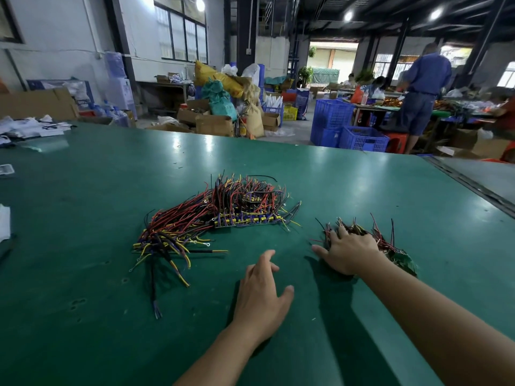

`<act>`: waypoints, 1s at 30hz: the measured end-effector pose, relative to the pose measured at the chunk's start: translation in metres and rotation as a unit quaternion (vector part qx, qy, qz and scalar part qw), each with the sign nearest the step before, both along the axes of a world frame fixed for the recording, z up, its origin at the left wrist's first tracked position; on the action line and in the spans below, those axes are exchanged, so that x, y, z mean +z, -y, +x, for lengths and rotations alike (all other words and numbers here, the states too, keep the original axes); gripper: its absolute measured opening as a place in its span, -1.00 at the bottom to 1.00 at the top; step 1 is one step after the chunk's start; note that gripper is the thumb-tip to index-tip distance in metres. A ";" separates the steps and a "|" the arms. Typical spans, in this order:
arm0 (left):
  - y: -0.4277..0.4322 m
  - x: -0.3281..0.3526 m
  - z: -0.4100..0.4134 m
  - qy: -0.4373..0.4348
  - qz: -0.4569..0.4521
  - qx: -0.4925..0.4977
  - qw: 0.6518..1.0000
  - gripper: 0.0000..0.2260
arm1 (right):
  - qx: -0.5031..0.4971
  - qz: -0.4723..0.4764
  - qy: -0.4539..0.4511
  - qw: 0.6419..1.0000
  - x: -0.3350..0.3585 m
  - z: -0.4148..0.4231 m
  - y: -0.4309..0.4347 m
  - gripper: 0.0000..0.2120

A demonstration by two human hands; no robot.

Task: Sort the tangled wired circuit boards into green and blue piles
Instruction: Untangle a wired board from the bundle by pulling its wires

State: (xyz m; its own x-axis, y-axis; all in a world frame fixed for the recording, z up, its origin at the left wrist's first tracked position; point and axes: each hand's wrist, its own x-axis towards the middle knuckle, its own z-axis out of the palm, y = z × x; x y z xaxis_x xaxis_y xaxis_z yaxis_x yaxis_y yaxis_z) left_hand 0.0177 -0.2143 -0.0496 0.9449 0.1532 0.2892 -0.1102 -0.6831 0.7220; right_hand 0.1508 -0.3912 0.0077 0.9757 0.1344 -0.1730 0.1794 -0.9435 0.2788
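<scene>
Head view, blue boards [245, 220] tangled in red, yellow, black wires [178, 218]

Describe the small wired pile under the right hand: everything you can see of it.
The small heap of green circuit boards with red and black wires lies on the green table top. Thin wire ends stick up and outward; green board edges show at the near right. The right hand rests spread on top, covering much of it.
</scene>
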 end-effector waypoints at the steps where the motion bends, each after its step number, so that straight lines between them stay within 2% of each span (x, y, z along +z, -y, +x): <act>1: 0.000 0.000 0.000 -0.003 -0.002 -0.002 1.000 -0.41 | 0.000 -0.020 -0.002 1.000 0.001 -0.001 -0.002 -0.12; 5: 0.000 0.000 0.000 -0.005 -0.018 -0.004 1.000 -0.40 | -0.008 -0.070 0.071 0.995 0.004 -0.012 -0.023 -0.06; 8: 0.000 0.000 0.002 0.002 -0.016 0.004 1.000 -0.41 | 0.016 -0.025 0.092 0.995 -0.009 -0.028 -0.047 -0.14; 14: 0.000 0.001 0.001 0.006 -0.036 0.011 0.999 -0.43 | -0.043 0.103 0.091 0.990 -0.040 -0.053 -0.043 -0.21; 17: 0.001 0.002 0.000 0.010 -0.037 0.012 0.999 -0.44 | -0.016 0.142 0.115 0.983 -0.047 -0.060 -0.042 -0.27; 21: 0.000 0.002 0.000 0.009 -0.044 0.012 0.999 -0.45 | 0.043 0.210 0.236 0.948 -0.052 -0.073 -0.039 -0.46; 24: -0.001 0.001 0.000 0.010 -0.057 0.015 0.998 -0.46 | -0.002 0.259 0.317 0.912 -0.045 -0.074 -0.032 -0.39; 27: 0.000 0.001 -0.001 0.015 -0.062 0.020 0.998 -0.48 | -0.071 0.255 0.263 0.928 -0.045 -0.072 -0.023 -0.32; 30: 0.000 0.002 -0.001 0.011 -0.062 0.018 0.998 -0.50 | -0.034 0.260 0.260 0.929 -0.049 -0.071 -0.021 -0.38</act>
